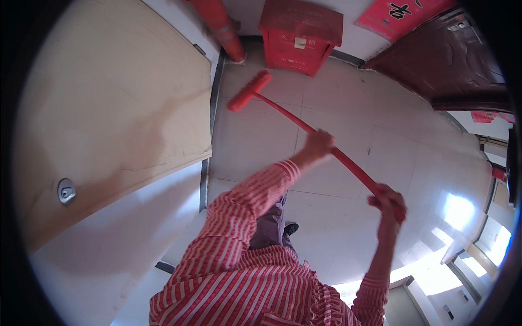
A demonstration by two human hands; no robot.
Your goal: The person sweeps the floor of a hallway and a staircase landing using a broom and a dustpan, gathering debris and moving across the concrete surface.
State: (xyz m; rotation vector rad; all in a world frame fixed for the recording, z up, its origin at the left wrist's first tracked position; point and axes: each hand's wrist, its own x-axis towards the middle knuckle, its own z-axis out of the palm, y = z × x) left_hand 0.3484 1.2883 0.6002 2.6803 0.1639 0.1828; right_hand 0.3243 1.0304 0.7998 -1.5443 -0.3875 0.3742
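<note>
A red long-handled broom [355, 166] runs slantwise over the tiled floor [342, 208]. My left hand [320, 142] is closed around the middle of its handle. Near the upper end of the handle, my right hand [389, 203] grips it, lower right of my left hand. The broom head [249, 90] lies at the far end, up and to the left, slightly blurred, between the pale door and the red box. Whether its bristles touch the floor, I cannot tell.
A red metal box [299, 45] with writing stands against the far wall, beside a red pipe [223, 30]. On the left is a pale door [122, 93] with a round lock; a dark red door [452, 61] is at upper right. One shoe [290, 228] shows below me.
</note>
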